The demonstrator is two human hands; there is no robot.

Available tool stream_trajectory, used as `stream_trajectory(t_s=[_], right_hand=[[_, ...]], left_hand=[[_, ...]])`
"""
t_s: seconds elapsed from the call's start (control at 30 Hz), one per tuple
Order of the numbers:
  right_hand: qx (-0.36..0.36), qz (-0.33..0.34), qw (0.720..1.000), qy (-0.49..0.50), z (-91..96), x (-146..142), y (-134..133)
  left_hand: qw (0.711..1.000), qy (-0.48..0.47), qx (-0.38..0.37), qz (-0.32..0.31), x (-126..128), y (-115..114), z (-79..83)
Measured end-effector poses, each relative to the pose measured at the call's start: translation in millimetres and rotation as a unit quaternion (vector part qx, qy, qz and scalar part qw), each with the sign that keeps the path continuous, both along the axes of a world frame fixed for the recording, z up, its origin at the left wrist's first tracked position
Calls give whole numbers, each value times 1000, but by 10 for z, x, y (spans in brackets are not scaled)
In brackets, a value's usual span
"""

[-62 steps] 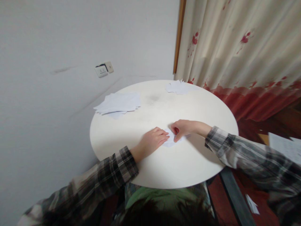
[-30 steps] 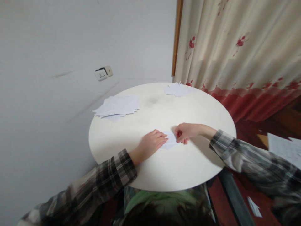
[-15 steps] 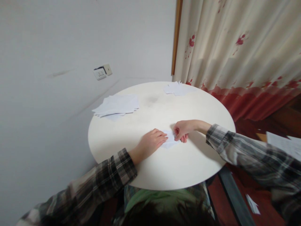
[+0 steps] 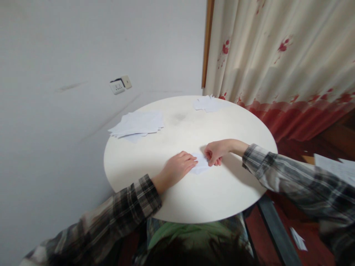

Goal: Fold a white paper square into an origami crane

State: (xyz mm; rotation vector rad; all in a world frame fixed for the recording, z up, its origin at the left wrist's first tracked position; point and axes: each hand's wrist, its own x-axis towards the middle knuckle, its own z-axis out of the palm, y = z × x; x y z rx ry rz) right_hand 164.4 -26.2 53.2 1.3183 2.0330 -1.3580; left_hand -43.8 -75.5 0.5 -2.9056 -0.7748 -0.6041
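A small white piece of paper (image 4: pixel 200 168) lies on the round white table (image 4: pixel 191 203), between my two hands. My left hand (image 4: pixel 179 167) rests flat with its fingers stretched out, the tips on the paper's left side. At the paper's right edge, my right hand (image 4: pixel 215 152) is curled, thumb pressed toward the index finger in a pinch on the paper. The curled fingers hide that edge, so its exact shape does not show.
A stack of white paper (image 4: pixel 140 123) sits at the table's far left. Smaller white sheets (image 4: pixel 207 103) lie near the far edge. Beyond are a wall with a socket (image 4: pixel 117 87) and a floral curtain (image 4: pixel 277 74). More papers (image 4: pixel 334 168) are at the right, below the tabletop.
My right hand has shifted very slightly at the paper's right edge, its curled shape about the same. My left hand stays where it was.
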Motion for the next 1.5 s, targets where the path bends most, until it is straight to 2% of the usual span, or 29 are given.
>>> stream_trajectory(t_s=[0.67, 0.77, 0.83, 0.9, 1.0, 1.2, 1.5], right_hand=[[5, 49, 997, 64, -19, 67, 18], [51, 42, 990, 123, -39, 77, -16], [173, 0, 966, 192, -60, 61, -91], [312, -37, 919, 240, -91, 30, -204], [412, -20, 867, 280, -156, -17, -390], [482, 49, 814, 320, -316, 0, -544], [509, 63, 802, 307, -371, 40, -547]], left_hand=[[999, -5, -49, 11, -27, -18, 42], [998, -25, -60, 9, -44, 3, 35], [997, -36, -67, 11, -50, 18, 44], [996, -44, -76, 12, -50, 31, 65], [994, -51, -98, 27, -36, 35, 107], [982, -74, -147, 97, 2, 13, 138], [982, -83, -146, 92, -4, 34, 112]])
